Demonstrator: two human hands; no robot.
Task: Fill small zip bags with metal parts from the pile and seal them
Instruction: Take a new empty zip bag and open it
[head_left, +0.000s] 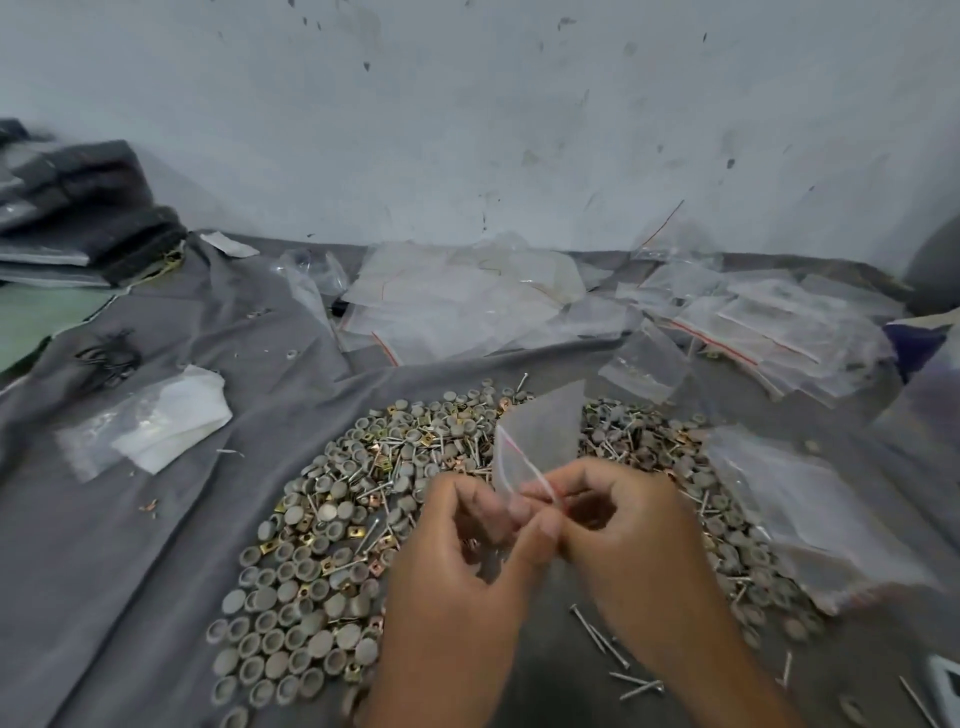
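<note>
While both hands pinch it at the mouth, a small clear zip bag (540, 441) w/ a red seal line stands upright above the pile of metal parts (332, 530). Left hand (462, 566) grips the bag's near-left edge btwn thumb & curled fingers; right hand (628, 540) pinches the red strip on the other side, fingers curled in. Bag looks empty, though blur makes it hard to be sure.

Pile spreads under & around the hands on a grey cloth (130, 545) covering the worktop: round grey caps, brass-coloured square nuts, thin nails all mixed. A few loose nails (602, 644) lie just near-right of the pile, by the right wrist.

Just right of the hands, a stack of clear bags (810, 514) rests partly on the pile's edge. Far side, near the wall (467, 130): a heap of empty zip bags (467, 301) centre, and more bags w/ red strips (769, 322) to the right. Left of the pile, well apart, a clear packet w/ white sheets (156, 421). Far left corner: folded dark fabric (88, 213), stacked. Small black wire clips (109, 356) sit on the cloth below it.
</note>
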